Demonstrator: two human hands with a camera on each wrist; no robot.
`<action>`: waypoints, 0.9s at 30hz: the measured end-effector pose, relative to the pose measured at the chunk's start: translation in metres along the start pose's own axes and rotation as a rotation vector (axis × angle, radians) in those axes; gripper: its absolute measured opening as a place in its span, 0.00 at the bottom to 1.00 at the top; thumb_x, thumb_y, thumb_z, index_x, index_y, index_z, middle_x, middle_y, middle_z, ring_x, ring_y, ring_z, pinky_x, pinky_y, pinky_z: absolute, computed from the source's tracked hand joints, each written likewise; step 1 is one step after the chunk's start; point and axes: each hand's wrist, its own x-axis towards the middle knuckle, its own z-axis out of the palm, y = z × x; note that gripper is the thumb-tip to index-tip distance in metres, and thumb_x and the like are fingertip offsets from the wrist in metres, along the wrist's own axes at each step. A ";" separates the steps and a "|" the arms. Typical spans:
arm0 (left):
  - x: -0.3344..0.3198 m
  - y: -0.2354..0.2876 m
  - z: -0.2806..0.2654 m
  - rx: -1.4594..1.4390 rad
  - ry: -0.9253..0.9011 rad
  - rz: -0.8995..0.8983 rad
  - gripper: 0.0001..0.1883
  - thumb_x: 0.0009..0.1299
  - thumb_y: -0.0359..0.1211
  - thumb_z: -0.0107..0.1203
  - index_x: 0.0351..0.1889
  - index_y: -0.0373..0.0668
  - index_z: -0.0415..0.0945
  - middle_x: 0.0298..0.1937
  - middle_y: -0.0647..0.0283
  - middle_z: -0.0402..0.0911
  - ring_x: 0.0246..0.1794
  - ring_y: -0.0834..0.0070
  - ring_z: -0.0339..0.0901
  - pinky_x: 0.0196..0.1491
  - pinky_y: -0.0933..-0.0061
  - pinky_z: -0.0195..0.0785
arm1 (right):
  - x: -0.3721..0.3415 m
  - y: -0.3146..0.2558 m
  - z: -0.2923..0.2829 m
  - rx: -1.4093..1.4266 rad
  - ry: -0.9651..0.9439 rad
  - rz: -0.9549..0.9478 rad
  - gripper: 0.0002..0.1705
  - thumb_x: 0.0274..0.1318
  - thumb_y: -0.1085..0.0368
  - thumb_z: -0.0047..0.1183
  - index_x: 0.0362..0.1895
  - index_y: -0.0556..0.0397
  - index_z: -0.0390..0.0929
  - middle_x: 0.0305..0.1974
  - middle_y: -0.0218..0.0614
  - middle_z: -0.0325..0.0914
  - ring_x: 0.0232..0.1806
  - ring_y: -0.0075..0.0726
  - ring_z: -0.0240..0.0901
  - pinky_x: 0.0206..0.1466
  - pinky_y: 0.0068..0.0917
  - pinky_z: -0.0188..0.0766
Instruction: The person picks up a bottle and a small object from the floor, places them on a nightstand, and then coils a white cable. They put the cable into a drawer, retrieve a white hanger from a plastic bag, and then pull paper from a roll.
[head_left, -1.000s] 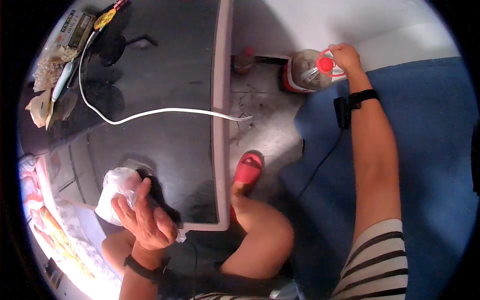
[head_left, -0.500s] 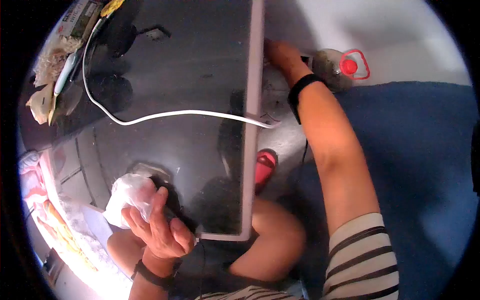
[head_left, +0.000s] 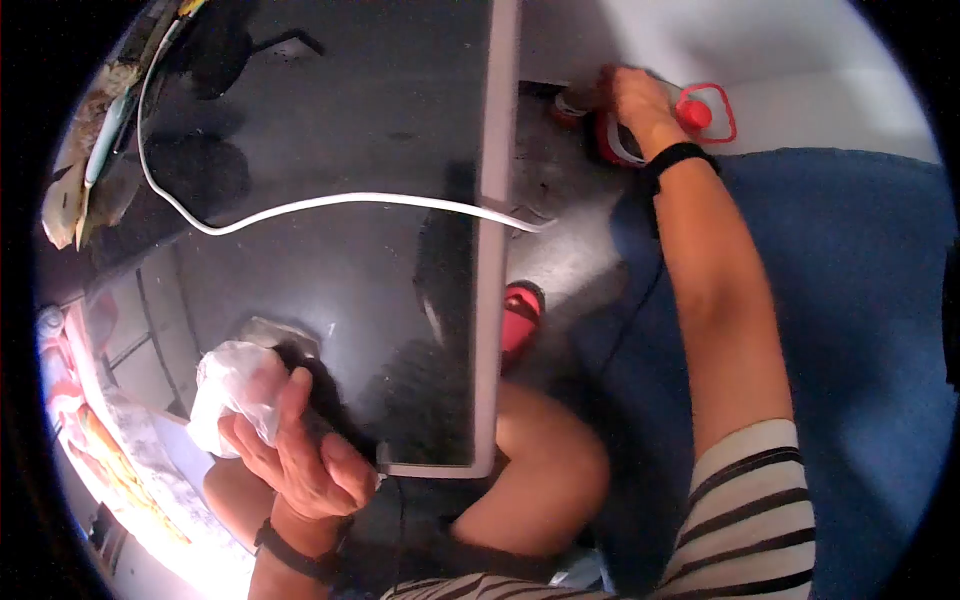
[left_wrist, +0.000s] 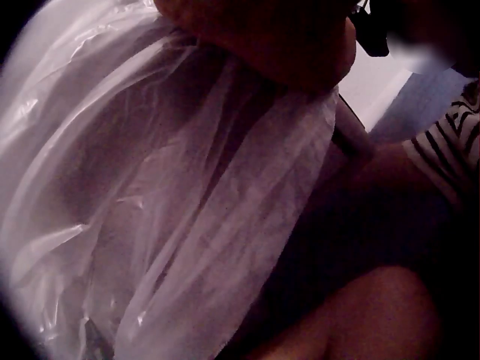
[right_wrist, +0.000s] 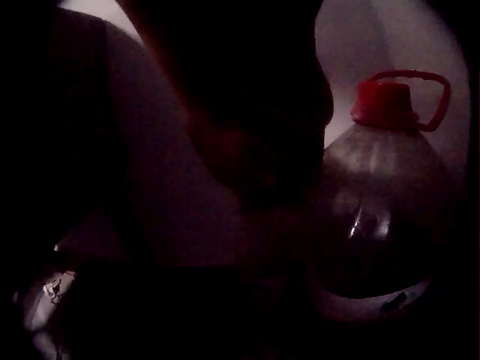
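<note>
Plastic bag [head_left: 228, 392] | left hand [head_left: 308, 465] grips it | right hand [head_left: 642, 103]: cannot tell | dark tabletop [head_left: 370, 270], white wall [head_left: 810, 70]

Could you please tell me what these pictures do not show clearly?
Head view: contents of the crumpled white plastic bag, obscured by its cloudy folds.
Left wrist view: most of the left hand, cut off by the top edge.
Head view: whether the right hand holds anything, its far end small and blurred.
Right wrist view: base of the large clear plastic bottle with a red cap, lost in darkness.
</note>
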 end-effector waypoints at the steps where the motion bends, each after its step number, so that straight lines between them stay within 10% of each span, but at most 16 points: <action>1: 0.000 0.001 0.000 -0.009 0.003 -0.004 0.25 0.66 0.36 0.33 0.56 0.27 0.64 0.56 0.46 0.71 0.61 0.49 0.63 0.68 0.51 0.31 | 0.010 0.000 0.004 -0.046 -0.025 0.053 0.20 0.57 0.58 0.46 0.54 0.42 0.70 0.53 0.44 0.72 0.55 0.54 0.68 0.56 0.43 0.67; 8: 0.011 0.002 -0.001 -0.034 0.111 0.060 0.24 0.65 0.36 0.36 0.55 0.31 0.68 0.57 0.46 0.70 0.53 0.44 0.64 0.58 0.47 0.48 | -0.050 -0.019 -0.035 0.218 0.085 0.017 0.28 0.57 0.58 0.49 0.61 0.48 0.62 0.53 0.53 0.70 0.56 0.56 0.66 0.57 0.43 0.66; 15: 0.016 0.010 -0.006 -0.123 0.202 -0.003 0.23 0.58 0.32 0.46 0.53 0.39 0.70 0.46 0.46 0.69 0.47 0.49 0.64 0.53 0.52 0.55 | -0.170 0.000 -0.058 0.752 0.076 -0.152 0.31 0.57 0.55 0.52 0.62 0.54 0.61 0.39 0.30 0.75 0.38 0.21 0.69 0.36 0.25 0.68; 18: 0.017 0.011 -0.015 -0.188 0.232 -0.002 0.21 0.55 0.32 0.48 0.48 0.41 0.71 0.39 0.50 0.67 0.43 0.54 0.65 0.47 0.54 0.58 | -0.217 -0.030 -0.055 1.028 -0.090 -0.115 0.30 0.54 0.60 0.54 0.58 0.61 0.64 0.56 0.51 0.68 0.57 0.44 0.66 0.60 0.38 0.63; 27: -0.018 -0.007 -0.046 -0.708 0.229 -0.075 0.18 0.58 0.28 0.51 0.49 0.40 0.70 0.50 0.48 0.71 0.53 0.50 0.67 0.56 0.57 0.60 | -0.282 -0.146 -0.120 1.035 0.071 -0.247 0.25 0.60 0.60 0.49 0.57 0.60 0.63 0.52 0.42 0.71 0.54 0.35 0.66 0.57 0.31 0.63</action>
